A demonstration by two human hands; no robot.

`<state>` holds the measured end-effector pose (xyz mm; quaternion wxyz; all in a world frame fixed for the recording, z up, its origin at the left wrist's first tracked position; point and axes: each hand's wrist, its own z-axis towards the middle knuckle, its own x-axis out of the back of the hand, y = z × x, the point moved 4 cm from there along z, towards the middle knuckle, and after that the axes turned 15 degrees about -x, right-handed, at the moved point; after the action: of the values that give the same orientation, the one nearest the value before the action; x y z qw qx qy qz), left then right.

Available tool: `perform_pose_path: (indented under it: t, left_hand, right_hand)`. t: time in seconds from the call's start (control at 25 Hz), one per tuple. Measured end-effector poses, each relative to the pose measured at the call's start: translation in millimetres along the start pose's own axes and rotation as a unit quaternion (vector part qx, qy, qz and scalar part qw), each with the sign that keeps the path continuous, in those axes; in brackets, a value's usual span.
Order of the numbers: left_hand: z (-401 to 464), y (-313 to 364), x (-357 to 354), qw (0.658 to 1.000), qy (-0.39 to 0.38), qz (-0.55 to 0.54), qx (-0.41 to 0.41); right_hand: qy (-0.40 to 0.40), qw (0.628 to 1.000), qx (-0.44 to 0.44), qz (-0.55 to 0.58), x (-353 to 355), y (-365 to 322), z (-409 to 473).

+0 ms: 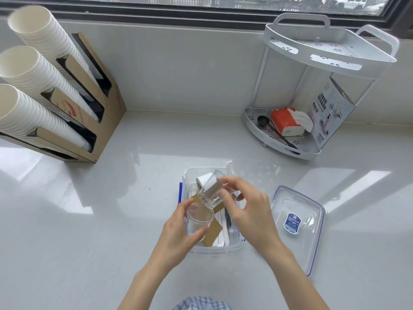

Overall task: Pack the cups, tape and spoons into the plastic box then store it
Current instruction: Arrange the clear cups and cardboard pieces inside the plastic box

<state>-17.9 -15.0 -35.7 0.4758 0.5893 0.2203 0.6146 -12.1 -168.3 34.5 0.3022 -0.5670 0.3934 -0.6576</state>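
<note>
A clear plastic box (190,175) with blue latches stands on the counter in front of me. Inside it lie a white tape roll (204,179), brown card pieces and wrapped spoons (224,231). My left hand (178,233) holds a clear cup (197,218) upright over the box. My right hand (248,209) grips a second clear cup (211,193), tilted with its base pointing down toward the first cup's mouth. The box's clear lid (297,229) with a blue label lies flat to the right.
A cardboard dispenser (89,104) with three stacks of white paper cups stands at the back left. A white two-tier corner rack (312,86) at the back right holds a tissue pack, a dark scoop and a printed box. A window runs along the back.
</note>
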Motion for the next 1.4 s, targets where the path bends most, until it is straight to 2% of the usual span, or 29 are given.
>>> perform_pose_path:
  t: [0.2, 0.4, 0.56, 0.76, 0.92, 1.2, 1.4]
  left_hand:
    - [2, 8, 4, 1.000, 0.013, -0.016, -0.018]
    - [1, 6, -2, 1.000, 0.001, -0.012, -0.025]
    - [3, 5, -5, 0.999, 0.000, -0.015, -0.029]
    - [5, 5, 0, 0.999, 0.001, -0.026, -0.023]
    - [10, -4, 16, 0.997, 0.044, 0.066, -0.019]
    - [29, -26, 16, 0.978, -0.024, 0.199, 0.062]
    - [33, -25, 13, 0.979, -0.027, 0.194, 0.047]
  right_hand:
    - [-0.186, 0.970, 0.038, -0.153, -33, 10, -16]
    - [-0.225, 0.961, 0.038, -0.159, -40, 16, -21]
    - [-0.153, 0.983, 0.019, -0.105, -31, 17, -17]
    - [-0.088, 0.992, 0.006, -0.090, -19, 23, -10]
    - [-0.053, 0.995, -0.034, -0.081, -7, 35, -1]
    - [-0.044, 0.993, -0.073, -0.082, -1, 52, 0]
    - [-0.053, 0.992, -0.081, -0.084, -2, 58, -2]
